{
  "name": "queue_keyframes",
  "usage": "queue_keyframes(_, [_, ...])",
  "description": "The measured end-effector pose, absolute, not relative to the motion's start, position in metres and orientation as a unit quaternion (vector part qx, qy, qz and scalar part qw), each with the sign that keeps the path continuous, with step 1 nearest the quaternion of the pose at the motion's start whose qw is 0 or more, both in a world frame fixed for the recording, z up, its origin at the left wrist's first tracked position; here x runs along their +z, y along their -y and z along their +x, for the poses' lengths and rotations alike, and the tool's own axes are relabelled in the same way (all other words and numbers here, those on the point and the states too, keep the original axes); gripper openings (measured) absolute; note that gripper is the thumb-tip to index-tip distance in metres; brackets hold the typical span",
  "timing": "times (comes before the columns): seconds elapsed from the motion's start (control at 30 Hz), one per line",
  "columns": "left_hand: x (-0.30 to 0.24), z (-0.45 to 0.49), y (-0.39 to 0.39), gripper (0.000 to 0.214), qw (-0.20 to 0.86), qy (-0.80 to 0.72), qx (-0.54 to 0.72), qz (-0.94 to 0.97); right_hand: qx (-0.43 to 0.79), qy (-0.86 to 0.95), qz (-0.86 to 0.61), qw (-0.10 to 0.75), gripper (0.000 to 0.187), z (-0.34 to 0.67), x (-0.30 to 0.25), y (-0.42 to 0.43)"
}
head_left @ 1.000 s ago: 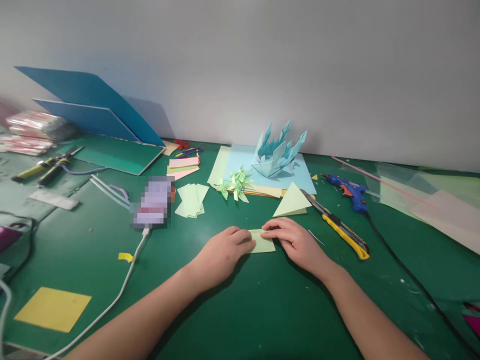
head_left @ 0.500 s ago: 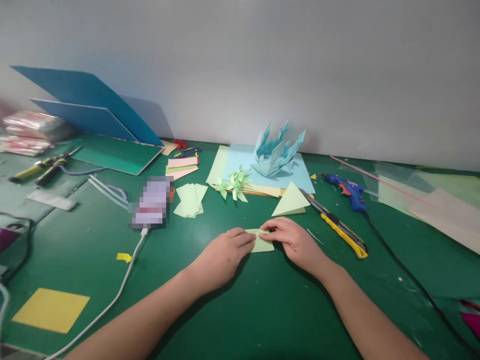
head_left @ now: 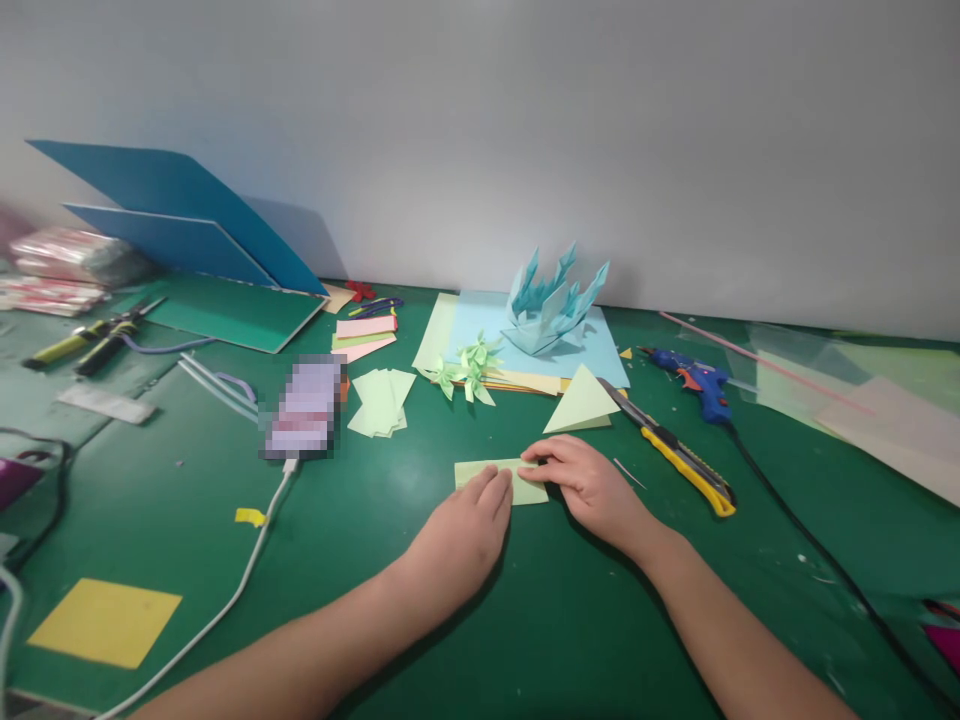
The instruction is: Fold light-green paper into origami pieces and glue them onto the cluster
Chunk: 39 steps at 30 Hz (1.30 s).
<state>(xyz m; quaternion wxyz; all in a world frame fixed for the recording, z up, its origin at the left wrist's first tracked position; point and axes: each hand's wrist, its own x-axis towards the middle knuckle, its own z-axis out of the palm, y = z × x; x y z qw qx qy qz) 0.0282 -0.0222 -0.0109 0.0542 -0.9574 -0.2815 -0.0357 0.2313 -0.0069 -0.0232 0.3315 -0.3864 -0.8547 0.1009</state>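
A small light green paper rectangle (head_left: 534,490) lies on the green table between my hands. With fingers stretched out, my left hand (head_left: 466,530) presses down on its middle from the near side; that thumb is hidden. My right hand (head_left: 589,487) has its thumb and fingertips closed at the paper's upper right edge. Just beyond is a folded light green paper triangle (head_left: 581,403). A fanned stack of light green paper slips (head_left: 380,402) sits farther left, and light green folded paper flowers (head_left: 474,370) lie past it.
A blue folded-paper basket shape (head_left: 551,320) stands on coloured sheets at the back. To the right lie a yellow utility knife (head_left: 686,468) and a blue glue gun (head_left: 697,385) with a black cord. On the left are a blurred phone (head_left: 306,410), its white cable (head_left: 251,570) and pliers (head_left: 109,335).
My left hand has drawn back toward me and its fingers have straightened on the paper, uncovering the paper's left end. The right hand and the paper stay put.
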Motion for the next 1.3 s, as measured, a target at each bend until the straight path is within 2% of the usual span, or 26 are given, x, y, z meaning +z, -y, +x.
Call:
queue_keyframes(0.2, [-0.009, 0.035, 0.033, 0.046, 0.134, 0.3, -0.015, -0.945, 0.102, 0.854, -0.392, 0.327, 0.04, 0.231, -0.025, 0.007])
queue_keyframes(0.6, [-0.016, 0.043, 0.046, 0.042, 0.127, 0.357, -0.005, -0.925, 0.101, 0.855, -0.398, 0.318, 0.04, 0.224, -0.022, 0.009])
queue_keyframes(0.83, [-0.011, 0.044, 0.046, 0.047, 0.12, 0.358, -0.005, -0.926, 0.106, 0.858, -0.401, 0.304, 0.038, 0.218, -0.019, 0.01])
queue_keyframes(1.07, [-0.011, 0.047, 0.045, 0.051, 0.151, 0.356, -0.004, -0.922, 0.064, 0.872, -0.419, 0.243, 0.041, 0.206, -0.021, 0.007])
queue_keyframes(1.3, [-0.011, 0.046, 0.047, 0.049, 0.212, 0.329, 0.001, -0.92, 0.027, 0.879, -0.432, 0.197, 0.035, 0.185, -0.018, 0.009])
